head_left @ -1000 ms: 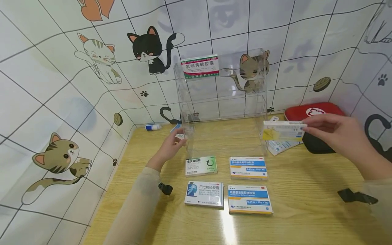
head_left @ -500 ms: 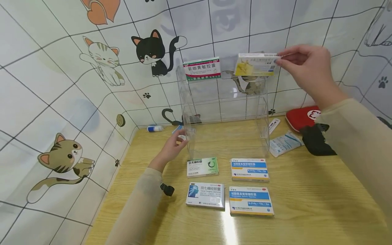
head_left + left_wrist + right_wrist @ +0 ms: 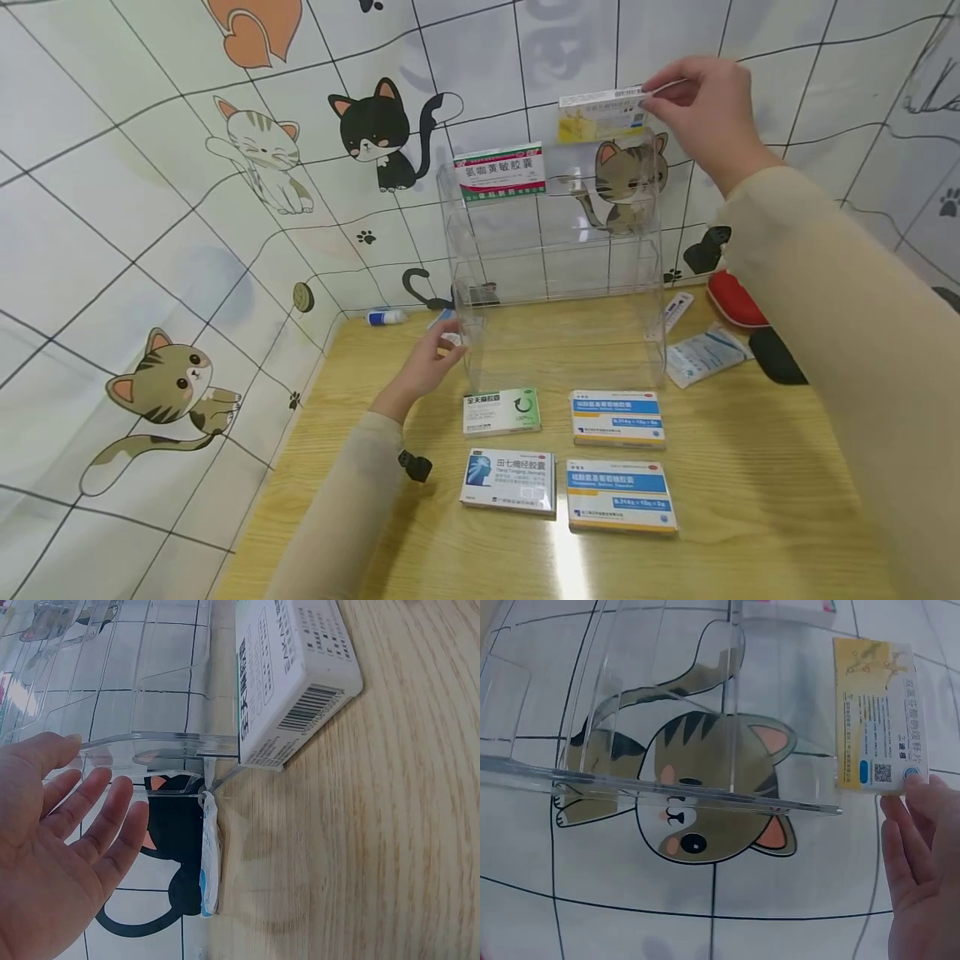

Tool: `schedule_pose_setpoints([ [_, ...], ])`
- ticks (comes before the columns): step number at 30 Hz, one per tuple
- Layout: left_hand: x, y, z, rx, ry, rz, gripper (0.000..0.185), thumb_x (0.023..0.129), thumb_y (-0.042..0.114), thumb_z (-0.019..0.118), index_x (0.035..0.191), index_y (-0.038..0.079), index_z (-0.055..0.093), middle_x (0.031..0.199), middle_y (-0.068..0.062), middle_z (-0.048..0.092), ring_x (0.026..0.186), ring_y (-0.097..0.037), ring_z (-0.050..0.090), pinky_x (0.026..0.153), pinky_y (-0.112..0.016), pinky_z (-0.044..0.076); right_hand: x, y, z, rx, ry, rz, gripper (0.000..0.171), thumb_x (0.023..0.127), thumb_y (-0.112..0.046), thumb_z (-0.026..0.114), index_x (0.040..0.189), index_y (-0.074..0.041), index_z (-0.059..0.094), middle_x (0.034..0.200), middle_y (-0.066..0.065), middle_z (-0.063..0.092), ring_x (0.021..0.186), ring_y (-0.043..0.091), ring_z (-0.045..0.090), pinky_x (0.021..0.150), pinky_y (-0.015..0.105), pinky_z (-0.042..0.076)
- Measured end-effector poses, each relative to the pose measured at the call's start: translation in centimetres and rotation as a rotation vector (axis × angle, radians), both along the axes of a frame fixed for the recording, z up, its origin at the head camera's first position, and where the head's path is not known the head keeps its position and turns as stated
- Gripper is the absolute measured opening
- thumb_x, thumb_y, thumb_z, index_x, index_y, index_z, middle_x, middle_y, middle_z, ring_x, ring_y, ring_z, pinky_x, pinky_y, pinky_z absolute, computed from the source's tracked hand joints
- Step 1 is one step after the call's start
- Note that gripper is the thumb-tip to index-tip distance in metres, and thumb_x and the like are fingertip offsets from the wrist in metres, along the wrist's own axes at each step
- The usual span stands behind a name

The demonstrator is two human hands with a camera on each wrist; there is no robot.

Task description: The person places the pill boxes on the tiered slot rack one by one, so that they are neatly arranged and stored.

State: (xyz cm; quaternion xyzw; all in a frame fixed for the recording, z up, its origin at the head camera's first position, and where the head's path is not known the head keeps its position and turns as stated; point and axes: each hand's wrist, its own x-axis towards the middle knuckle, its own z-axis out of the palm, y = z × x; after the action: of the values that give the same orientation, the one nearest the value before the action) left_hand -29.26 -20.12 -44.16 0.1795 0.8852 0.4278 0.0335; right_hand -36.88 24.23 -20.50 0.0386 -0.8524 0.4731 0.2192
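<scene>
The uppermost box (image 3: 596,118) is showing white and yellow; the wall (image 3: 56,408) is displaying a black grid on white.

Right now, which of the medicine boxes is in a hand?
The yellow and white box, pinched by the right hand above the clear rack; no other box is held.

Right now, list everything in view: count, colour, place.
Rack: 1, clear, table
Red box: 1, red-green, rack top left
Yellow box: 1, yellow-white, above rack
Green box: 1, green-white, before rack
Portrait box: 1, blue-white, table front
Striped boxes: 2, blue-white, right of those
Bottle: 1, blue-white, back left
Packets: 2, blue-white, flanking rack
Stick: 1, white, rack's right
Pouches: count unclear, red/black, far right
Table: 1, yellow, underneath
Walls: 2, white, back, left
Sleeves: 2, beige, arms
Left hand: 1, beside rack
Right hand: 1, pinching yellow box
</scene>
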Motion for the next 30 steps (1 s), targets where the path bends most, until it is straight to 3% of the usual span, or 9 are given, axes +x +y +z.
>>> schedule_pose_setpoints([
  [5,-0.1,0.0,-0.1,-0.011,-0.002,-0.003,0.051,0.107,0.024,0.059,0.152,0.007,0.042,0.147,-0.016,0.052,0.116,-0.031,0.063,0.093,-0.045,0.055,-0.6,-0.3,-0.5,0.122,-0.079,-0.002,0.034,0.102,-0.04,0.063,0.133,-0.027,0.069,0.138,-0.001,0.069,0.127,0.011,0.058,0.11,0.03,0.045],
  [13,-0.2,-0.1,0.1,-0.014,-0.009,0.001,0.052,0.107,0.024,0.059,0.152,0.006,0.042,0.148,-0.014,0.052,0.117,-0.03,0.062,0.096,-0.049,0.053,-1.1,-0.7,-1.5,0.282,-0.115,0.031,0.039,0.105,-0.04,0.06,0.136,-0.017,0.067,0.142,0.009,0.065,0.135,0.024,0.055,0.112,0.043,0.044],
  [19,-0.1,-0.1,0.0,-0.013,-0.026,0.008,0.052,0.107,0.025,0.059,0.153,0.007,0.042,0.147,-0.011,0.051,0.116,-0.028,0.061,0.096,-0.048,0.053,-0.7,-0.9,-2.2,0.297,-0.073,0.066,0.038,0.106,-0.036,0.059,0.132,-0.011,0.068,0.146,0.009,0.06,0.142,0.026,0.047,0.119,0.048,0.038],
  [23,-0.1,-0.1,0.0,-0.004,-0.024,0.002,0.052,0.107,0.024,0.059,0.153,0.007,0.041,0.147,-0.012,0.051,0.115,-0.028,0.061,0.094,-0.047,0.053,0.4,-1.0,-3.2,0.283,0.036,0.04,0.034,0.105,-0.029,0.061,0.131,-0.009,0.07,0.149,0.006,0.058,0.143,0.024,0.047,0.121,0.045,0.035],
  [27,-0.2,0.0,-0.1,-0.002,-0.017,-0.007,0.051,0.107,0.025,0.059,0.152,0.01,0.042,0.148,-0.012,0.051,0.115,-0.028,0.062,0.093,-0.045,0.053,2.4,-0.8,-5.7,0.184,0.113,-0.04,0.033,0.102,-0.03,0.066,0.128,-0.011,0.071,0.146,0.001,0.06,0.139,0.017,0.049,0.118,0.038,0.038],
  [30,-0.2,-0.2,-0.2,-0.006,-0.014,-0.001,0.051,0.107,0.025,0.059,0.152,0.01,0.042,0.147,-0.012,0.052,0.115,-0.028,0.062,0.094,-0.045,0.053,4.3,-0.6,-8.5,0.122,0.119,-0.067,0.034,0.101,-0.033,0.068,0.128,-0.014,0.071,0.141,0.002,0.062,0.134,0.018,0.052,0.115,0.039,0.041],
])
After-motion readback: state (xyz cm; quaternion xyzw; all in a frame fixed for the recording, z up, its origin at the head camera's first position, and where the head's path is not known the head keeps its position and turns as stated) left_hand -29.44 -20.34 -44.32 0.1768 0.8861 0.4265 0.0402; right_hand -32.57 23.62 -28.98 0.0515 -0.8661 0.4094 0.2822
